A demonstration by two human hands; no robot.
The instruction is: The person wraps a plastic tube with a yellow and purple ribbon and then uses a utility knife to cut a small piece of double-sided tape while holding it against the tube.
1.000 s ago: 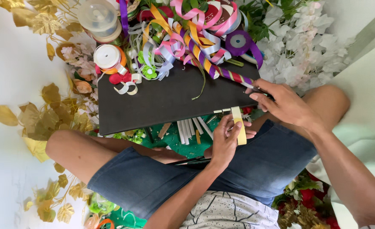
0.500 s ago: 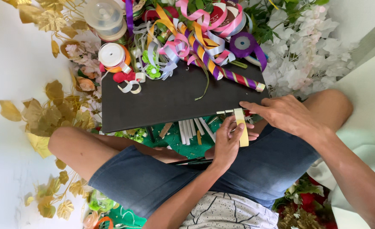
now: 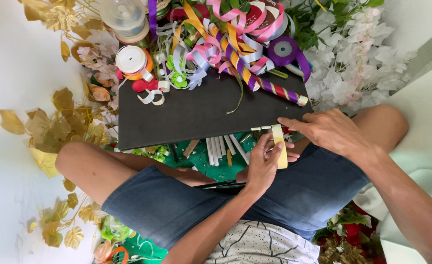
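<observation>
Compared with the frame half a second back we see little change: the black board sits in the same spot across the knees, the right hand has slid a bit lower along the board's near right corner, and the pale yellow strip hangs a touch lower from that edge. Left hand looks the same, still up at the strip. Now: left hand is partly closed, thumb and fingers pinched on the pale yellow strip, which runs down from the board's near edge to just past the fingers. Right hand is palm down, fingers loosely curled, fingertips pressing on the board edge right beside the top of the strip; we can't tell whether it grips anything underneath, it looks like it only presses. The strip itself is at the board's near right corner, between the two hands, touching both the board and the left fingers. A purple, orange and pink striped stick lies on the board's far right part, well apart from the hands. Curled ribbons in many colours pile along the far edge, with a white ribbon spool at the far left and a clear plastic container beyond it. White sticks lie on green matting under the board's near edge. Gold leaves spread left, white flowers right. We wear blue denim shorts.
</observation>
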